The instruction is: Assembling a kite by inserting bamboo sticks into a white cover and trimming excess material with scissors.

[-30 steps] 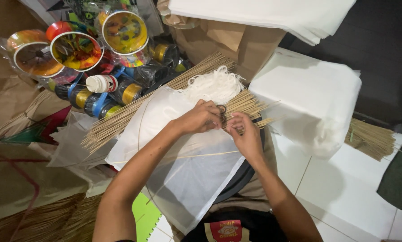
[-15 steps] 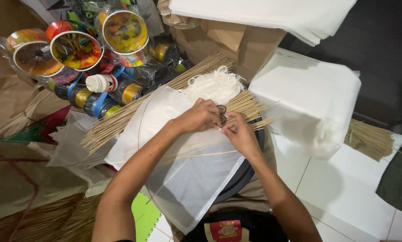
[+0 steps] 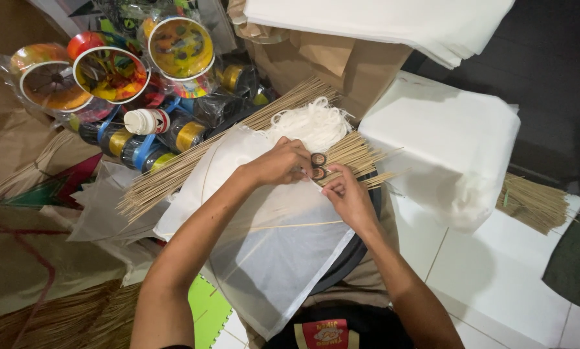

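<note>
Gripping small black-handled scissors (image 3: 317, 165), the left hand (image 3: 280, 163) is closing its fingers around the loops just above the top corner of a white paper kite sheet (image 3: 270, 258). Right hand (image 3: 348, 197): grip narrow, thumb and fingertips pinching the sheet's top corner, just beside the scissors and almost touching the left hand.

Kite sheet: thin, translucent white, lying spread across the person's lap over a dark round object (image 3: 358, 249), with a thin bamboo spar (image 3: 290, 226) running across it and a curved bowed stick (image 3: 207, 169) along its left edge.

Bundle of thin bamboo sticks (image 3: 173, 174): lying diagonally behind the hands, running from the left side up toward the brown cardboard box (image 3: 342, 61).

Tangle of white string (image 3: 312, 123): sitting on the sticks, just beyond the left hand.

Stack of white paper (image 3: 445, 148): lying to the right of the hands, on the white tiled floor (image 3: 497, 278).

Second white paper stack (image 3: 393, 22): resting on top of the cardboard box.

Colourful string reels (image 3: 112, 74): wrapped in clear plastic, piled at the far left, with blue and gold thread spools (image 3: 154, 139) in front of them.

Second stick bundle (image 3: 532, 203): lying at the far right, well apart from the hands.

Green mat (image 3: 209, 310): showing near the person's left elbow.
</note>
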